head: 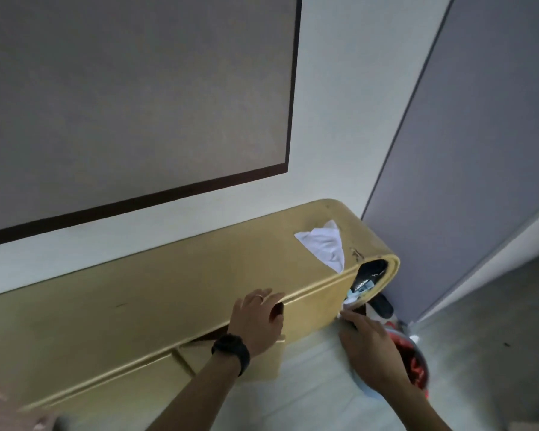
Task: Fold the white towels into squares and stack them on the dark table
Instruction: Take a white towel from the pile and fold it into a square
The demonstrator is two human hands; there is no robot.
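Left hand [257, 320]: its grip is clamping on the front lip of the long golden-yellow wooden bench [156, 293], with the fingers curling over the top edge and a black wristwatch [231, 349] sitting on the wrist.
Right hand [369, 340]: it is reaching toward the bench's open rounded end, its fingertips [347, 317] touching a small scrap of white cloth [349, 301]. Whether this grip is apart or pinching is not showing.
Crumpled white towel [324, 244]: it is lying unfolded on the benchtop near the right end, one corner hanging over the front edge, well apart from both hands.
Dark table: it is not appearing in this view.
Step in hand: the person is probably gathering cloth, and folding is not yet starting.
Doing it well: the left hand is bracing usefully. The right hand should be taking a full pinch of the cloth and drawing it straight out, so that it is not snagging on the black object [371, 275] wedged in the end cavity.
Edges: the towel's overhanging corner is risking a slide off the lip, so lifting it by two corners would be safer.
Open room: a red-and-black object [416, 365] is crowding the right wrist, and the grey panel [479, 150] is closing in beside the bench end. The long bare benchtop to the left is offering the widest space.
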